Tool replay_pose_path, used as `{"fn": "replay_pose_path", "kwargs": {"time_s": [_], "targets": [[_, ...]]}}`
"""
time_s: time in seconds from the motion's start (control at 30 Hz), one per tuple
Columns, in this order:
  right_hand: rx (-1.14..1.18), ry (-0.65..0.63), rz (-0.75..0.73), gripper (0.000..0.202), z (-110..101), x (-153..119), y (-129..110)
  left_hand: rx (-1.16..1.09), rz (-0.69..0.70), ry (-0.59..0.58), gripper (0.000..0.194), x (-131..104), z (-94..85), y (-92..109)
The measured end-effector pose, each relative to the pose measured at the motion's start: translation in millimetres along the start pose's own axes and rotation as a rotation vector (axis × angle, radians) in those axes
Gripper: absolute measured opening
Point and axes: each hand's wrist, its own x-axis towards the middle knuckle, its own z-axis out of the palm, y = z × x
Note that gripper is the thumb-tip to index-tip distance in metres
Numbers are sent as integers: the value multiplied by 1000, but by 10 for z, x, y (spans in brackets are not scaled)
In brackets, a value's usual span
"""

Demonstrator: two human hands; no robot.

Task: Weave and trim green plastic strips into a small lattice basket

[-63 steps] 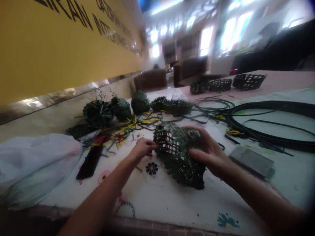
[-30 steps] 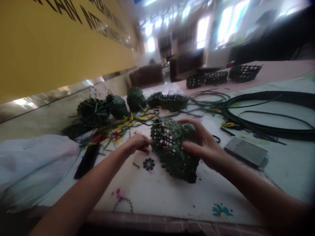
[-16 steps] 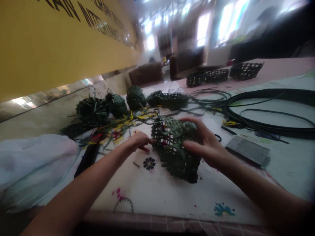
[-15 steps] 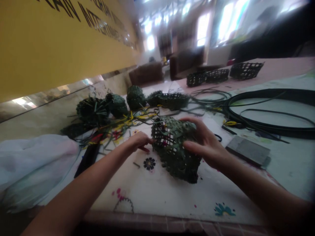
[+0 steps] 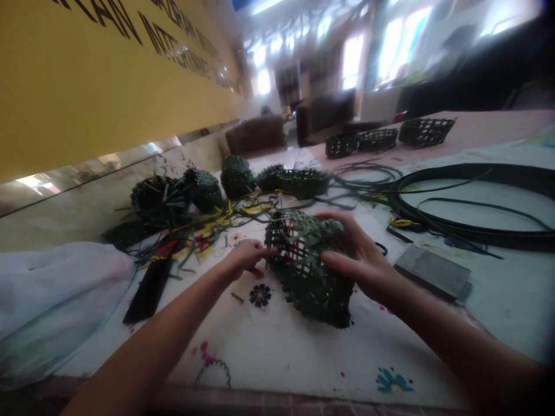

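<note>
A dark green woven basket (image 5: 312,277) lies tilted on its side on the white patterned table cover (image 5: 260,352). My right hand (image 5: 355,254) grips its right side, with the thumb on the near face and the fingers over the top. At the basket's left edge is my left hand (image 5: 249,256), its index finger pointing to the open lattice and touching or nearly touching it; the other fingers are partly curled. Whether a strip lies between its fingertips is too blurred to tell.
Several woven baskets (image 5: 237,176) and loose green and yellow strips stand behind. A large strip coil (image 5: 477,231) and a grey block (image 5: 433,273) lie right, a black object (image 5: 150,289) and a plastic bag (image 5: 65,300) left. More baskets (image 5: 427,133) stand farther back.
The camera view has shifted slightly. My left index finger now reaches a little farther over the basket's left edge, while my right hand keeps its hold.
</note>
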Motion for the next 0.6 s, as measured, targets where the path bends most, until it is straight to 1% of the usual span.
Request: {"fn": "replay_pose_path", "kwargs": {"time_s": [0.07,0.13,0.17,0.23,0.27,0.33,0.4,0.47,0.53,0.6], "targets": [[30,-1,11,54,-4,2,-6,-102,51,-44,49,-55,-21,-61],[74,13,18,52,-2,5,-1,-249,88,-52,51,-97,-27,-143],[105,24,21,52,0,8,12,-329,108,-47,50,-111,-22,-189],[179,57,40,52,2,21,58,-406,154,-20,47,-122,7,-278],[215,80,64,52,2,32,91,-481,186,24,46,-122,26,-317],[270,140,129,49,-5,60,163,-600,240,33,49,-116,67,-375],[309,190,204,42,-14,90,223,-711,298,-22,57,-123,102,-405],[341,199,271,36,-14,117,252,-798,301,-94,65,-156,131,-410],[355,159,315,35,-1,137,257,-872,241,-173,69,-214,154,-396],[321,97,329,37,11,155,255,-951,206,-251,74,-278,171,-368]]}}
